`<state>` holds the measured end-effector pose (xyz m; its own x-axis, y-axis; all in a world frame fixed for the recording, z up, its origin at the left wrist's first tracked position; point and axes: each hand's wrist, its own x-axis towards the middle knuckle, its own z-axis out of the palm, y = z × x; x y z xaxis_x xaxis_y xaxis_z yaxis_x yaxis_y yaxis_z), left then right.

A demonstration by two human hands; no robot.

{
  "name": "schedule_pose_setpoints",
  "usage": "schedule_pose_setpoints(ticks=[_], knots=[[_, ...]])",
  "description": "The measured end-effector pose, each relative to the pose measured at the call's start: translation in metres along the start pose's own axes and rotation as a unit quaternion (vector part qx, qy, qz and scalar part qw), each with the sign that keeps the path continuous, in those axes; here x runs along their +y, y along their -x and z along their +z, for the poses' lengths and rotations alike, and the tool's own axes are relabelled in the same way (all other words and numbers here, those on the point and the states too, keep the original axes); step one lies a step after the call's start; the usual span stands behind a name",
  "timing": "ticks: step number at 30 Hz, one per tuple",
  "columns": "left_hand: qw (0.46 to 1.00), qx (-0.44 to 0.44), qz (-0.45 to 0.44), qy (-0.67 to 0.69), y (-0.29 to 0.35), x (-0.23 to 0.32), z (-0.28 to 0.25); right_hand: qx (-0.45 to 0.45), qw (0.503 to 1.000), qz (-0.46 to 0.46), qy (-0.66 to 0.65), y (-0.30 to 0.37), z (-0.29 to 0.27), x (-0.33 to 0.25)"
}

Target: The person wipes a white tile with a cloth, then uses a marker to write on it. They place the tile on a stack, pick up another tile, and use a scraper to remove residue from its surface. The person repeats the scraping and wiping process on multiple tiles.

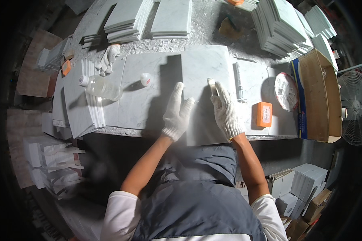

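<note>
A grey-white marble tile [207, 116] lies in front of me on the worktable, its near end reaching past the table edge. My left hand [177, 114], in a white knit glove, rests along the tile's left edge with fingers stretched out and thumb apart. Over the tile's right part is my right hand [228, 110], also gloved, its fingers closed around a small flat beige piece [211, 85] whose exact kind I cannot make out. Right of the tile lies a clear syringe-like tube [239, 80]. An orange box-shaped block [264, 114] sits nearer the edge.
To the left are a clear bottle [102, 88], a small white-capped bottle [145, 79], leaning tiles [93, 108] and a crumpled glove [108, 58]. Tile stacks [171, 18] stand at the back. A dish of white paste [286, 91], a cardboard box [319, 96] and a fan [354, 106] are right.
</note>
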<state>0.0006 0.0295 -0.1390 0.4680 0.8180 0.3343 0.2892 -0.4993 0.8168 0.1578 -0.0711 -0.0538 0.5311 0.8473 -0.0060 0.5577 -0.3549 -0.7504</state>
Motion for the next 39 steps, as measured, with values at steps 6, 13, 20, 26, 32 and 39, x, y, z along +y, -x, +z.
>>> schedule_pose_setpoints(ticks=[6,13,20,26,32,39], knots=[[0.995,0.003,0.074,0.069,0.001,-0.010,0.000,0.042,0.999,-0.022,-0.011,-0.008,0.017,0.008],[0.996,0.028,0.040,0.070,0.000,-0.010,0.001,0.027,0.998,-0.038,-0.031,-0.014,0.020,0.007],[0.990,0.036,-0.023,0.134,0.003,-0.011,0.004,-0.011,1.000,-0.002,0.017,-0.019,0.019,-0.001],[0.997,0.035,0.042,0.053,-0.001,-0.012,0.001,0.001,0.999,-0.037,0.011,-0.017,0.014,-0.003],[0.987,0.013,-0.037,0.153,0.003,-0.009,0.000,-0.009,0.999,-0.038,-0.013,-0.023,0.027,-0.003],[0.997,0.021,0.033,0.070,0.000,-0.014,0.001,-0.006,1.000,-0.028,-0.008,-0.019,0.014,-0.005]])
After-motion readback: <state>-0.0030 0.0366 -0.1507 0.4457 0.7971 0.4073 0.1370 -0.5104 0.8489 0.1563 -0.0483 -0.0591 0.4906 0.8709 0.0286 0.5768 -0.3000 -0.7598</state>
